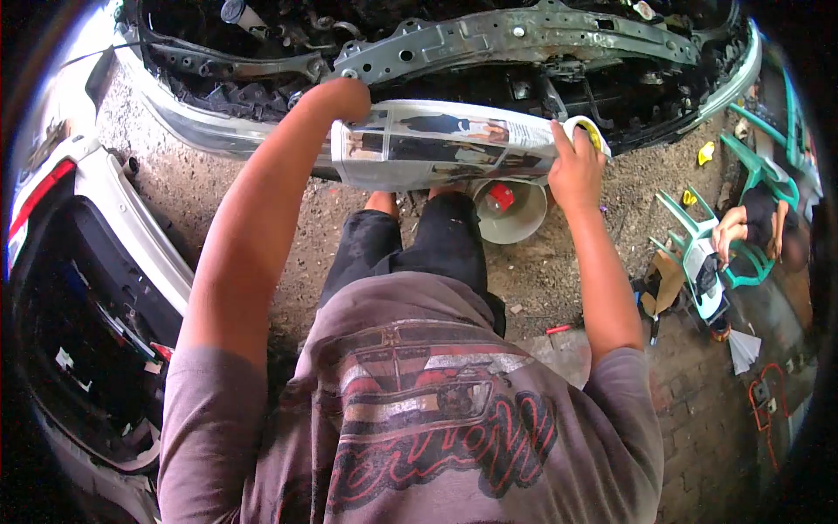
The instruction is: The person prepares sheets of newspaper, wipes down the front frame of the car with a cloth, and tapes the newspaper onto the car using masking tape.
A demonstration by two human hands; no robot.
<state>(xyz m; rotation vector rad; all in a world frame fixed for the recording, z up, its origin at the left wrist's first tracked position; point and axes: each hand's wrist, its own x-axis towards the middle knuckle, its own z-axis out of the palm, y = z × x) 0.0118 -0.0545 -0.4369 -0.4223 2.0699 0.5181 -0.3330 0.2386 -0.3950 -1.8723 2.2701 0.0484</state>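
Observation:
A sheet of newspaper [449,144] hangs across the front edge of a car's open front end, over the bumper [231,131]. My left hand [349,99] is at the sheet's upper left corner. Its fingers are hidden from view, so their hold cannot be made out. At the right end of the sheet, my right hand [576,170] is closed on a roll of masking tape [587,133], its fingers on the roll's near side and against the paper's edge.
Bare metal of the radiator support [524,39] spans the engine bay. A bucket [515,223] with a red-labelled item stands below the bumper. At left is a white car part [131,223]. To the right, a person [764,223] sits among green chairs [698,218].

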